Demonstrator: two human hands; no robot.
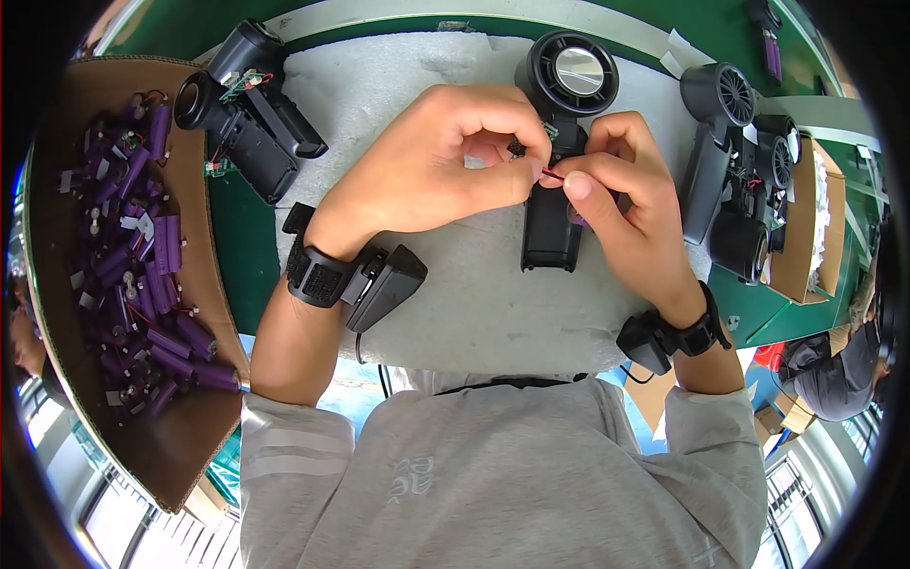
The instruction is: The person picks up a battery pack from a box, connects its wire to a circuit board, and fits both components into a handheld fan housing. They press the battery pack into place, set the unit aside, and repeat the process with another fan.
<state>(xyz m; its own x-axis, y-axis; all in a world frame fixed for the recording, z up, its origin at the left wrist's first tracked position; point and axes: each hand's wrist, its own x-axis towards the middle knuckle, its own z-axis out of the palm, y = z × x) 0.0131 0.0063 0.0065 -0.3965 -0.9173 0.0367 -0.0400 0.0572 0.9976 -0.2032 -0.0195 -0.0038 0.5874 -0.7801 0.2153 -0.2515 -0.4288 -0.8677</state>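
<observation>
Over your white foam pad (455, 303), your left hand (427, 161) and right hand (637, 194) are close together. Beneath them lies the black fan (569, 142), its head at the pad's far edge, right of centre. Both seem to pinch thin wires (553, 174); best leave slack and avoid tugging.
</observation>
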